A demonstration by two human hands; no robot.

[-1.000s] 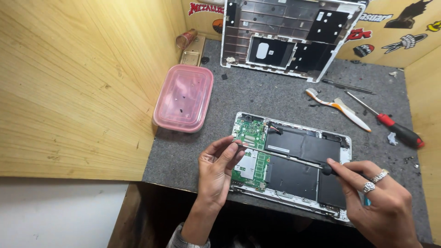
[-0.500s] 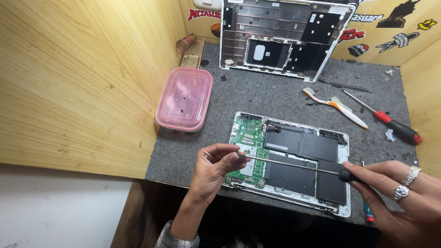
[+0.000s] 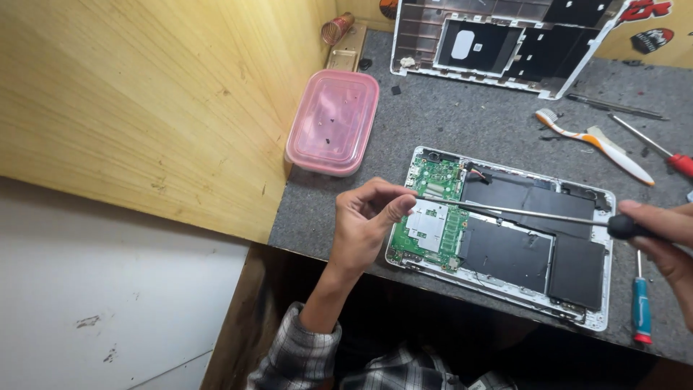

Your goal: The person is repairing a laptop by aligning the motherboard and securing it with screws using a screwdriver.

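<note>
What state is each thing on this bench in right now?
Laptop: open, cover off, board and battery showing.
Back cover: removed, lying inside up.
Pink tub: no lid, a few small dark bits inside.
Long screwdriver: held level over the laptop.
Left hand: fingers pinching the screwdriver tip.
Right hand: gripping the handle.
Toothbrush: lying flat.
Blue screwdriver: lying unused.

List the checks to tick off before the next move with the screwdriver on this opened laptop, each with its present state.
1. Right hand grips the screwdriver handle: ok.
2. Left hand fingertips meet the shaft's tip: ok.
3. Screw on the tip: cannot tell, fingers hide it.
4. Opened laptop lies flat on the grey mat: ok.
5. Pink box open, apart from the laptop: ok.
6. Spare blue screwdriver lies clear of the laptop: ok.
</note>
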